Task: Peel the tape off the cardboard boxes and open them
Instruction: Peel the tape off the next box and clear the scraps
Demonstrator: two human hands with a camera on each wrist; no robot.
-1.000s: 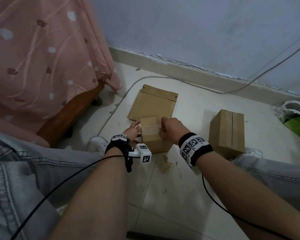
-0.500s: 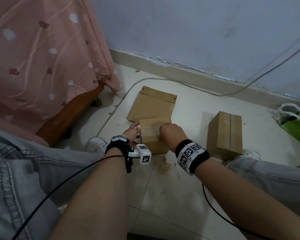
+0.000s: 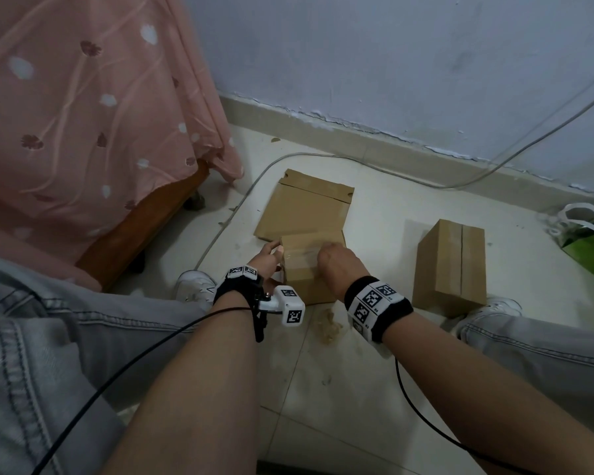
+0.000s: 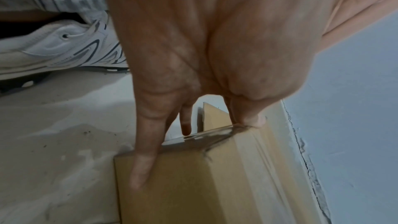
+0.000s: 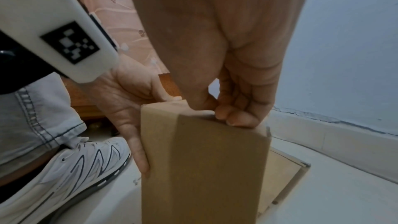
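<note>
Tape (image 4: 217,135) is wrinkling on the small box (image 3: 309,269) standing on the floor; I'm bracing it with my left hand (image 3: 266,260), fingers straight, while my right hand (image 3: 336,265) is pinching at the top edge. Picking too shallowly risks tearing off slivers.

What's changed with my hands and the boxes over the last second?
Little has changed. The right hand has edged slightly left along the top of the small box, its fingers curled at the taped edge. The left hand still steadies the box's left side. The flattened box and second box haven't moved.
</note>
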